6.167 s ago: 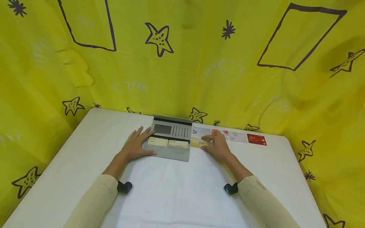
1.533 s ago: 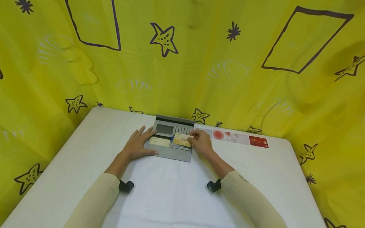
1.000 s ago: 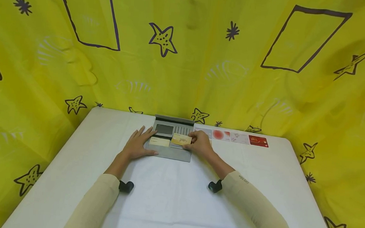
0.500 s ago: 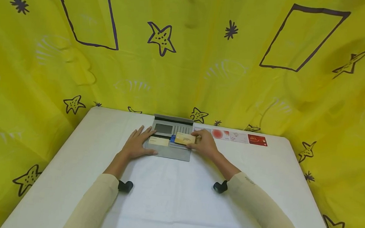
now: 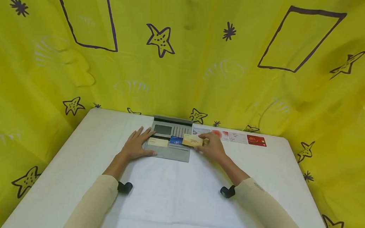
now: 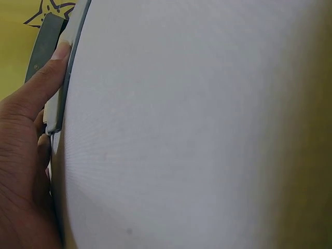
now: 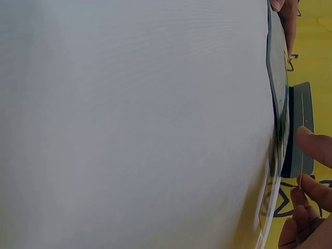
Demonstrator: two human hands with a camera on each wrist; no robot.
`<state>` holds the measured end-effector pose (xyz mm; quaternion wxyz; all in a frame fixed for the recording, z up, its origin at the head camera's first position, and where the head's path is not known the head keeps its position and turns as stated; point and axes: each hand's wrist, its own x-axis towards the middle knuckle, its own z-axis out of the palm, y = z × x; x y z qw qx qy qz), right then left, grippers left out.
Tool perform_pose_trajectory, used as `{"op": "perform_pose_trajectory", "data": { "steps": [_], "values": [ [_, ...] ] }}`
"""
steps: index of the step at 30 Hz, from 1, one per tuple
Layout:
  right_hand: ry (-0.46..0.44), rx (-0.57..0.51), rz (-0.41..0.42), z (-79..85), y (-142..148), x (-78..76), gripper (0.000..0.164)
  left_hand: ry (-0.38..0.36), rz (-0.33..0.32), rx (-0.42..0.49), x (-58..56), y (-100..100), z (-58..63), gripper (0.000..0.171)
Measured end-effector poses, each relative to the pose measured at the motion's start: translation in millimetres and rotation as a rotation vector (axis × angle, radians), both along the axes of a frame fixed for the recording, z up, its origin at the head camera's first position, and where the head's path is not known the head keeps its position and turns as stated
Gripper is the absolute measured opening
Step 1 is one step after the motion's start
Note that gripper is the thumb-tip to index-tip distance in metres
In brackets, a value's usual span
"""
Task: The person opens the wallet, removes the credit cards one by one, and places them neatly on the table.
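A grey card wallet (image 5: 170,155) lies unfolded at the table's far edge. My left hand (image 5: 137,144) rests on its left side with fingers spread; in the left wrist view the thumb (image 6: 46,83) lies along the wallet's edge. Thumb and fingers of my right hand (image 5: 213,148) pinch a gold card (image 5: 192,140) over the wallet's right edge. The right wrist view shows that card edge-on as a thin line. Left of it, a blue VIP card (image 5: 176,140) sits in the wallet's lower right slot, partly covered. A cream card (image 5: 158,142) fills the lower left slot.
Right of the wallet, cards lie in a row: a pale one (image 5: 196,131), one with a red circle (image 5: 221,134), a pale patterned one (image 5: 238,137) and a red VIP card (image 5: 257,140). A yellow curtain (image 5: 185,75) hangs behind the white table (image 5: 176,198).
The right hand has drawn the gold card rightward from the wallet's lower right slots, uncovering the blue card there. Earlier, it touched a gold card beside the wallet. The left hand stays in place.
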<state>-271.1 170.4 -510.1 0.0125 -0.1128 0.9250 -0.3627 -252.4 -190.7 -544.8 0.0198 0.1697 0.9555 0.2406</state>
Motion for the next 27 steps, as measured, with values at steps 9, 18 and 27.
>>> {"op": "perform_pose_trajectory", "data": {
  "steps": [9,18,27],
  "values": [
    [0.012,0.013,0.007,1.2,13.0,5.2,0.054,-0.012,-0.001,0.012,0.0,0.5,0.2,0.101],
    [0.006,0.040,-0.019,-0.4,29.1,9.0,0.055,-0.018,0.000,-0.004,-1.0,-0.5,-2.8,0.101],
    [0.017,0.030,-0.055,0.2,47.2,10.9,0.056,-0.014,0.001,-0.006,-0.8,-0.4,-0.7,0.101]
  ]
}}
